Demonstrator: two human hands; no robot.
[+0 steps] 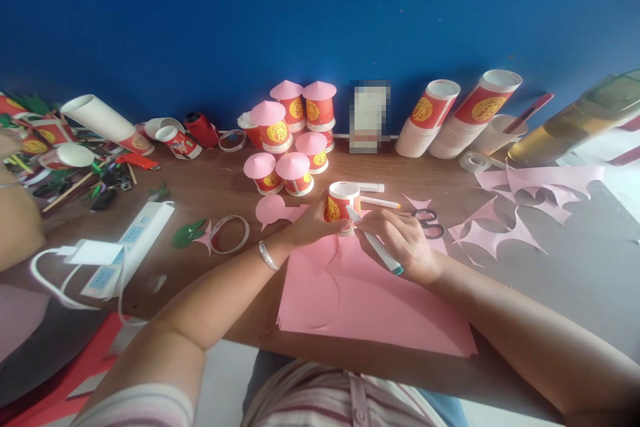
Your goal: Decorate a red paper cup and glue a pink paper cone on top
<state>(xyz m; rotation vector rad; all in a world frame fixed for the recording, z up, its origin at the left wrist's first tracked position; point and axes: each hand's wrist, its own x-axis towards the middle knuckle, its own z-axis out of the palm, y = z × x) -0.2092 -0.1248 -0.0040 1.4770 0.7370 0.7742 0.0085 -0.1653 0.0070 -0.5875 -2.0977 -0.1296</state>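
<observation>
My left hand [311, 221] is closed around the side of a red paper cup [344, 192] with a yellow emblem, its white rim facing up. In my right hand [406, 243] is a white marker [381, 252] with a teal end, its other end at the cup's side. Whether that tip touches the cup I cannot tell. Below both hands lie pink paper sheets [360, 310], marked with a faint curved line. Black-handled scissors [429, 223] rest just beyond my right hand. Two more markers lie behind the cup, one an orange-tipped marker [383, 202].
Several cups with pink cone roofs [268, 115] stand at the back. Right of them lean stacked paper cups [419, 137]; pink paper scraps [500, 233] lie nearer. On the left are a power strip [135, 243], a tape ring [230, 235] and another person's arm [17, 213].
</observation>
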